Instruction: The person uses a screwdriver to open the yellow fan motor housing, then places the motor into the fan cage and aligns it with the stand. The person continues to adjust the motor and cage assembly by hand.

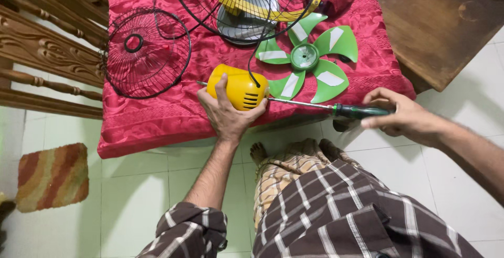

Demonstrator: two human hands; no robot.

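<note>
The left hand [227, 112] wraps its fingers and thumb around a yellow motor housing [239, 87], a rounded plastic shell with vent slots on its side, holding it at the near edge of the counter [157, 121], which is draped in a shiny red cloth [173, 105]. A thin metal shaft pokes out of the housing on its left side, and a black cord runs from the top of the housing up toward the fan's base. The right hand [401, 115] is curled shut around the dark green handle of a long screwdriver [336, 109], whose slim steel shank reaches leftward and meets the housing at its right side. Just behind the shank lies a green fan blade [310, 58] with five lobes, each bearing a pale patch, flat on the cloth. Farther left, a black wire fan guard [144, 53] rests on the cloth near a carved wooden bed frame [42, 42]. A second guard with a yellow rim [247, 0] leans over a grey round base at the far edge. Below, the person's checked garment and a bare foot show above the pale tiled floor [131, 195], where a striped mat [52, 176] lies to the left.
</note>
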